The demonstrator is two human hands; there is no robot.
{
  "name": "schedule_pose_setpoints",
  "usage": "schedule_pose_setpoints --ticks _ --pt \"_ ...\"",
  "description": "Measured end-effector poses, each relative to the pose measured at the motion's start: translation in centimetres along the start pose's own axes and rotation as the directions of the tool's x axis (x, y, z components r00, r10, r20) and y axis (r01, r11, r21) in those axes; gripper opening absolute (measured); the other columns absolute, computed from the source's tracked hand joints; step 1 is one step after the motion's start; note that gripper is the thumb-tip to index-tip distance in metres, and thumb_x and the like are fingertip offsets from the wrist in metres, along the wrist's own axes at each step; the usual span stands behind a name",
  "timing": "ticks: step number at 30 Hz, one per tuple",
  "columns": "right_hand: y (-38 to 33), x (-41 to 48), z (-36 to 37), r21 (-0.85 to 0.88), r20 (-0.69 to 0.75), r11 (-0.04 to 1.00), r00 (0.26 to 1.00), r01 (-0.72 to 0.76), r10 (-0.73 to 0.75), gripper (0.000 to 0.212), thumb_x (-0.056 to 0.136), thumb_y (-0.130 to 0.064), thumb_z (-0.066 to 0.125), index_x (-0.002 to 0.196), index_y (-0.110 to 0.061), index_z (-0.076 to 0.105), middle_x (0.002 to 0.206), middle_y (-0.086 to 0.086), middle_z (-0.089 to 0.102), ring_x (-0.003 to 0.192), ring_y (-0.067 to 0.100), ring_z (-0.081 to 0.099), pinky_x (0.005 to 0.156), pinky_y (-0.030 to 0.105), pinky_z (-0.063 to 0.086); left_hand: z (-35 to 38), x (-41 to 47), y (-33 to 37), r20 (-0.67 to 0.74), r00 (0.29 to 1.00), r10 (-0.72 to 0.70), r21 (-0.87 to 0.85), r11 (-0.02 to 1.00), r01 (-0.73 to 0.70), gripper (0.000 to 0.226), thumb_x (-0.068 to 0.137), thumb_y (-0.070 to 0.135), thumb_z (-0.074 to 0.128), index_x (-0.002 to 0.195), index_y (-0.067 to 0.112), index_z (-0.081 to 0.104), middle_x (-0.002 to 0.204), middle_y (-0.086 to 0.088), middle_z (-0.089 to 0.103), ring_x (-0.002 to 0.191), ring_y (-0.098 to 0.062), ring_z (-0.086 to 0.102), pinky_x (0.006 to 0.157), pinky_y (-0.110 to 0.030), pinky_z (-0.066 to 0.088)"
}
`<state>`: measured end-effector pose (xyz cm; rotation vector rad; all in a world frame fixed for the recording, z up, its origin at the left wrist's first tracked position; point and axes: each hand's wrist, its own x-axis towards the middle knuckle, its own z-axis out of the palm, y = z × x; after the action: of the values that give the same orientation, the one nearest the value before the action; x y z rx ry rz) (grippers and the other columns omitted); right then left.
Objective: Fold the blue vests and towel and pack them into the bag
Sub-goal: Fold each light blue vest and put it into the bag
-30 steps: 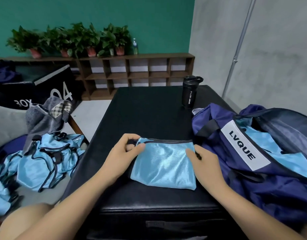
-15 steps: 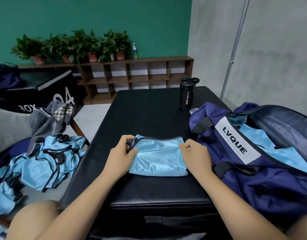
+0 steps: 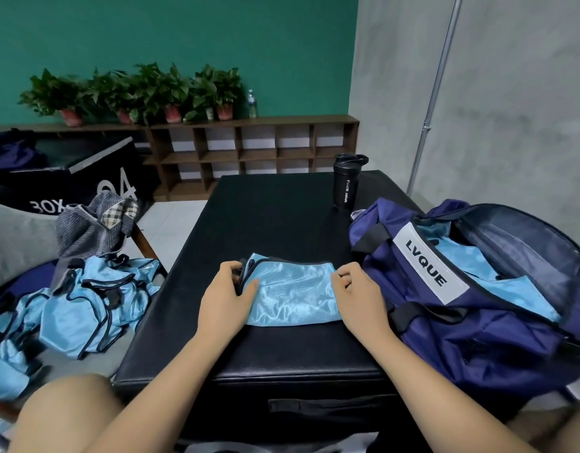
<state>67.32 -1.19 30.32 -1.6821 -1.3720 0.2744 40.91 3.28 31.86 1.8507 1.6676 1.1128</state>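
Note:
A folded light-blue vest (image 3: 292,295) with dark trim lies on the black padded table (image 3: 275,217). My left hand (image 3: 225,297) grips its left edge, thumb on top of the fabric. My right hand (image 3: 359,297) pinches its right edge with curled fingers. Right beside it the navy bag (image 3: 478,322) labelled LVQUE lies open, with folded blue vests (image 3: 471,266) inside. A heap of unfolded blue vests (image 3: 82,305) lies on the seat at the left. A grey striped towel (image 3: 89,227) is draped behind that heap.
A black sport bottle (image 3: 347,181) stands at the table's far right, just behind the bag. A black box marked 04 (image 3: 69,178) and a wooden shelf (image 3: 249,152) with potted plants stand along the green wall. A metal pole (image 3: 435,93) runs up the grey wall.
The vest has been folded narrower and my hands have come closer together on its two side edges. The camera view has shifted slightly.

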Motion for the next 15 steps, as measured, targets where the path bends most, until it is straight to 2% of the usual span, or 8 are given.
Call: schedule_pose_setpoints --ticks 4,6,8,10,12,15 --pt "-0.1 -0.1 -0.1 0.024 0.008 1.0 1.0 -0.008 0.008 0.015 0.101 -0.035 0.06 0.089 -0.03 0.054 0.075 -0.006 0.06 0.074 0.014 0.057 0.074 0.048 0.054 0.1 0.1 -0.4 0.0 1.0 0.002 -0.059 0.998 -0.002 0.036 0.095 0.037 0.072 0.126 0.034 0.054 0.101 0.019 0.067 0.093 -0.001 0.065 0.074 -0.027 0.05" --pt "-0.3 -0.2 -0.3 0.074 -0.053 0.997 0.998 0.032 -0.028 0.013 0.1 -0.024 0.065 0.092 -0.032 0.058 0.089 -0.009 0.058 0.08 0.012 0.059 0.078 0.043 0.054 0.2 0.0 -0.6 -0.053 0.998 0.046 -0.068 0.996 -0.05 0.038 0.094 0.032 0.073 0.127 0.034 0.055 0.112 0.019 0.06 0.1 -0.002 0.06 0.086 -0.031 0.051" --pt "-0.5 -0.3 -0.9 0.138 -0.144 0.98 0.982 0.14 -0.12 0.019 0.098 -0.011 0.066 0.099 -0.03 0.065 0.101 -0.01 0.057 0.09 0.013 0.061 0.082 0.036 0.052 0.0 -0.4 -0.6 -0.152 0.973 0.174 0.059 0.984 -0.166 0.035 0.094 0.028 0.073 0.125 0.033 0.057 0.12 0.016 0.051 0.109 -0.011 0.051 0.094 -0.035 0.045" --pt "-0.4 -0.7 -1.4 0.113 -0.128 0.956 0.958 0.27 -0.256 0.02 0.099 -0.008 0.065 0.096 -0.028 0.065 0.101 -0.01 0.059 0.095 0.017 0.059 0.085 0.036 0.048 -0.3 -1.2 -0.3 -0.182 0.913 0.365 0.219 0.92 -0.324 0.022 0.095 0.027 0.07 0.115 0.031 0.063 0.115 0.013 0.048 0.106 -0.014 0.046 0.09 -0.037 0.037" --pt "-0.1 -1.5 -1.5 -0.005 0.009 0.936 0.936 0.351 -0.351 0.016 0.102 -0.022 0.062 0.088 -0.031 0.061 0.092 -0.013 0.057 0.092 0.014 0.055 0.087 0.04 0.045 -0.5 -2.2 0.1 -0.067 0.833 0.549 0.296 0.809 -0.509 0.011 0.095 0.033 0.066 0.106 0.032 0.067 0.106 0.016 0.049 0.097 -0.013 0.046 0.082 -0.037 0.036" --pt "0.6 -2.3 -1.2 -0.195 0.181 0.891 0.908 0.409 -0.378 0.024 0.104 -0.047 0.051 0.085 -0.034 0.057 0.087 -0.016 0.051 0.088 0.01 0.048 0.092 0.039 0.04 -0.2 -3.8 -0.1 0.219 0.771 0.598 0.266 0.724 -0.637 0.024 0.096 0.05 0.064 0.117 0.04 0.066 0.105 0.021 0.049 0.093 -0.008 0.05 0.082 -0.036 0.04"
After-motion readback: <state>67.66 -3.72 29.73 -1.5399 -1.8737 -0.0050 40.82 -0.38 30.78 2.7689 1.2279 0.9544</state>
